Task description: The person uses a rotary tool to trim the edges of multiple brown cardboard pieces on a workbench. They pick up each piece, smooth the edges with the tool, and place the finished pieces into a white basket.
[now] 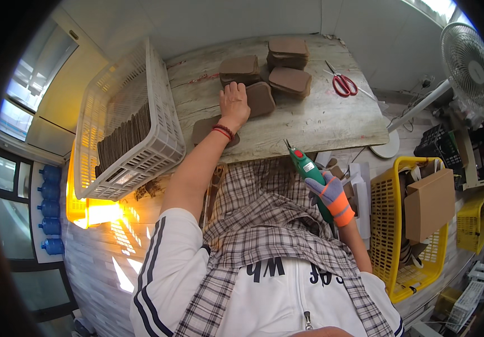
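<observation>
My right hand (331,197), in a grey and orange glove, is closed around a green handheld electric cutter (304,164) with a red button. The cutter's pointed metal blades face the table edge. My bare left hand (234,104), a red beaded bracelet at its wrist, reaches onto the table with its fingers curled at the left end of a brown rounded flat piece (261,99). Its fingertips are partly hidden. Close by stand stacks of similar pieces, one stack (239,68) just beyond the hand. Another brown piece (203,130) lies partly under my left wrist.
A white plastic crate (166,126) with a row of brown pieces stands at the left. Red-handled scissors (344,85) lie on the worn table (331,126). To the right are a yellow basket (385,224) holding cardboard and a standing fan (472,70).
</observation>
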Demonstrator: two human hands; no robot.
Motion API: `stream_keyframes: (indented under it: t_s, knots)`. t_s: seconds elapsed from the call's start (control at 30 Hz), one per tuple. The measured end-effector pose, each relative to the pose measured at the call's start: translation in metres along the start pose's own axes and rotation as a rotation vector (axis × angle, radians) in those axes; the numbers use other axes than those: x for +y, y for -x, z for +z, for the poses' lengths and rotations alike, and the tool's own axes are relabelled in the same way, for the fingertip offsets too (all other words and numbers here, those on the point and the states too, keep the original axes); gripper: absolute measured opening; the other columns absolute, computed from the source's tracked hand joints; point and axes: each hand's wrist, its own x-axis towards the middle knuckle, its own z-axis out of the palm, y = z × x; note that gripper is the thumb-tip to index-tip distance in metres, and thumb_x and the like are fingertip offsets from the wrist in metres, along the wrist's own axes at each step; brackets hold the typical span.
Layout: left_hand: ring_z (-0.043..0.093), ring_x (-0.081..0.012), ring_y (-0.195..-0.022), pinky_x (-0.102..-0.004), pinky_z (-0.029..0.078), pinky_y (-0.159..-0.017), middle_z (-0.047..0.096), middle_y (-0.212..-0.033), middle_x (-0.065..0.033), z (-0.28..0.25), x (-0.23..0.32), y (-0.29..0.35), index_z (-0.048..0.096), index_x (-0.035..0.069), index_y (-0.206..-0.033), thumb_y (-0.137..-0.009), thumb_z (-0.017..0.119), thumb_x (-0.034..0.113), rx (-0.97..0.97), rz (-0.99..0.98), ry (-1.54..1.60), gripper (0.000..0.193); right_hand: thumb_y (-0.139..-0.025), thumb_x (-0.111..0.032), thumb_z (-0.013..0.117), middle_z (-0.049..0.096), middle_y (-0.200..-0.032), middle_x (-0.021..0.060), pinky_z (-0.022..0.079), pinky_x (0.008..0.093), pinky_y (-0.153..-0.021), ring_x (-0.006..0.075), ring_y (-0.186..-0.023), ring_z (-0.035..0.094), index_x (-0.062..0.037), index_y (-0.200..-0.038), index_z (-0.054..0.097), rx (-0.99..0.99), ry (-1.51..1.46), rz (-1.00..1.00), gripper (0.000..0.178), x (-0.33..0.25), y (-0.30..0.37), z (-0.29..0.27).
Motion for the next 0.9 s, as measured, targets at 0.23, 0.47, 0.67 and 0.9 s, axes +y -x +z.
stream_keyframes:
  t_s: [0.23,0.47,0.67,0.9]
  knots:
    - [0.050,-0.0196,-0.079,-0.0364,0.041,-0.066,0.051,-0.081,-0.0059,-0.041,0.009,0.011,0.043,0.008,-0.076,-0.071,0.075,0.013,-0.140,-0.201,0.666,0.033,-0.082,-0.024,0.070,0.057,-0.066,0.0021,0.042,0.0231,-0.041,0.0079,-0.049,0.053,-0.0002,-0.101,0.055,0.034,-0.025,-0.008,0.033,0.001,-0.003,-0.003]
    - [0.056,-0.0192,-0.098,-0.0312,0.048,-0.084,0.059,-0.105,-0.0047,-0.048,0.061,0.045,0.052,0.007,-0.107,-0.080,0.067,0.000,0.093,-0.899,2.228,0.031,-0.082,-0.025,0.070,0.058,-0.068,0.0027,0.044,0.0216,-0.043,0.0086,-0.051,0.055,-0.0012,-0.101,0.054,0.108,-0.089,-0.062,0.035,-0.021,-0.008,0.004]
    - [0.055,-0.0231,-0.109,-0.0358,0.045,-0.098,0.057,-0.116,-0.0074,-0.052,0.100,0.051,0.051,0.007,-0.118,-0.080,0.062,-0.008,0.235,-0.992,2.609,0.042,-0.081,-0.026,0.071,0.058,-0.067,0.0028,0.044,0.0218,-0.044,0.0089,-0.051,0.055,-0.0011,-0.103,0.053,0.140,-0.126,-0.071,0.037,-0.032,-0.006,0.014]
    - [0.054,-0.0240,-0.110,-0.0357,0.046,-0.098,0.057,-0.117,-0.0083,-0.040,0.112,0.052,0.050,0.006,-0.117,-0.080,0.062,-0.007,0.200,-0.946,2.702,0.041,-0.081,-0.025,0.071,0.058,-0.068,0.0030,0.045,0.0221,-0.044,0.0092,-0.051,0.055,-0.0009,-0.105,0.052,0.162,-0.162,-0.090,0.038,-0.033,-0.004,0.019]
